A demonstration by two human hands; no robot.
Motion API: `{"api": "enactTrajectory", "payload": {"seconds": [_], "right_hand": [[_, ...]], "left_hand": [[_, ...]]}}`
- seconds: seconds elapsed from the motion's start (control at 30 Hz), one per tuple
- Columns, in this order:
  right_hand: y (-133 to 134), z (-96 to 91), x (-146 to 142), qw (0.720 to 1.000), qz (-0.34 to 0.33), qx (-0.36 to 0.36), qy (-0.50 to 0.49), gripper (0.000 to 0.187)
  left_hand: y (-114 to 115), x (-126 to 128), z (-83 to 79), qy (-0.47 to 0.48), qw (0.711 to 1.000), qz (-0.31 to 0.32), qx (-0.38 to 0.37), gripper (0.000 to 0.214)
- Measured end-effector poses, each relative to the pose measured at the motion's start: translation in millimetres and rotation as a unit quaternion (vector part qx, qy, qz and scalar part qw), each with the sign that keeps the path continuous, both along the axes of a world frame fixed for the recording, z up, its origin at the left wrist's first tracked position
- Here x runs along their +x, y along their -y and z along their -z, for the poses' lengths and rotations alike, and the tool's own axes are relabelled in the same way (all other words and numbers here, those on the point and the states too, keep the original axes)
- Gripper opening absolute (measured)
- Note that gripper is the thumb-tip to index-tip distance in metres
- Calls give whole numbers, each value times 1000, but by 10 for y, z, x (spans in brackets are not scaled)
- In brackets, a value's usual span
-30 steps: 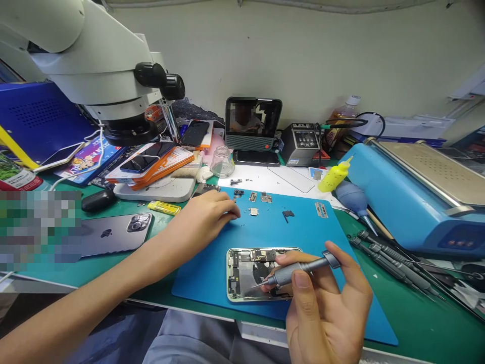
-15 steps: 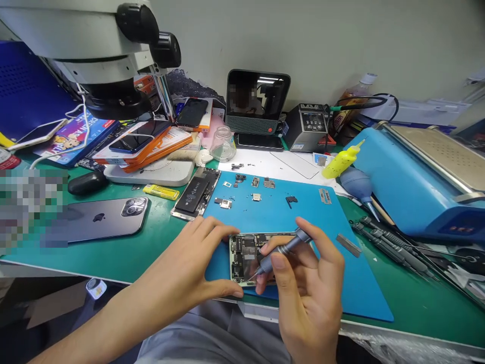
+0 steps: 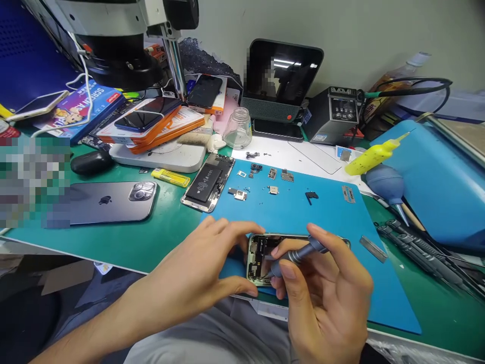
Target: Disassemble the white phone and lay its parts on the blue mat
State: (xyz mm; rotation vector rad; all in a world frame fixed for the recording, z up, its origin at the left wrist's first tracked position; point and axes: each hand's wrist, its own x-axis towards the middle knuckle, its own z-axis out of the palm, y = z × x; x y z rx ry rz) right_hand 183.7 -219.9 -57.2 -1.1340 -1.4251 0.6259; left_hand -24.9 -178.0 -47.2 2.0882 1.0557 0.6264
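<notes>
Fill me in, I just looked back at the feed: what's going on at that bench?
A person's left hand holds one end of an opened phone by its edges, over the blue mat. Their right hand has a screwdriver angled down toward that end; whether its tip is touching isn't clear. Small loose parts lie spread on the mat's far side, and a panel with a battery lies at its left edge.
</notes>
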Motion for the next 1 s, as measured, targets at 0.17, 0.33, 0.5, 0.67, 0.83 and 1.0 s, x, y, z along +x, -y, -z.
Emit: {"api": "enactTrajectory", "payload": {"seconds": [0.17, 0.33, 0.5, 0.67, 0.83, 1.0], "right_hand": [[-13, -14, -2, 1000, -1, -2, -1, 62], [-14, -10, -3, 1000, -4, 9, 20, 65], [-13, -58, 15, 997, -14, -2, 82, 64], [-60, -131, 4, 988, -3, -9, 157, 57], [-111, -170, -36, 979, -21, 40, 197, 64], [-113, -199, -52, 968, -2, 78, 240, 57]], "left_hand": [[-11, 4, -7, 3, 1000, 4, 6, 75], [-26, 17, -35, 8, 1000, 7, 17, 75], [-31, 28, -54, 4, 1000, 8, 20, 76], [-27, 34, -38, -6, 1000, 8, 25, 78], [-23, 28, -56, -2, 1000, 13, 23, 71], [8, 7, -68, -9, 999, 16, 29, 72]]}}
